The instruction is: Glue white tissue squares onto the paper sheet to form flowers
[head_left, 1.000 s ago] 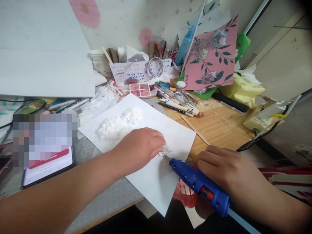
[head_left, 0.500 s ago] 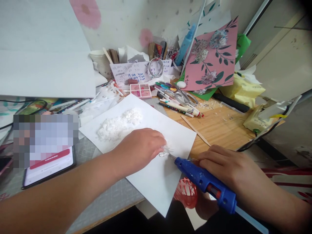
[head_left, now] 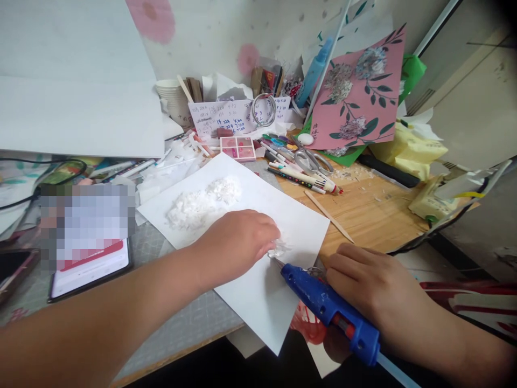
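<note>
My right hand is wrapped round a blue hot glue gun, with a clear glue stick sticking out of its back end. The metal nozzle points up and left at a small white paper flower piece on the white sheet of paper. At that piece my left hand bends over with fingers pinched together, fingertips against its left side; the fingertips are partly hidden. Two fluffy white paper clusters lie on the sheet beyond my left hand.
A phone lies on the left. Behind the sheet are a small palette, pens and scissors. A wooden stick rests on the wooden tabletop. A pink card with paper flowers leans at the back right.
The glue gun's nozzle has shifted slightly left and down, just below the small white piece. My left hand keeps its pinch there. The whole view has turned a little.
</note>
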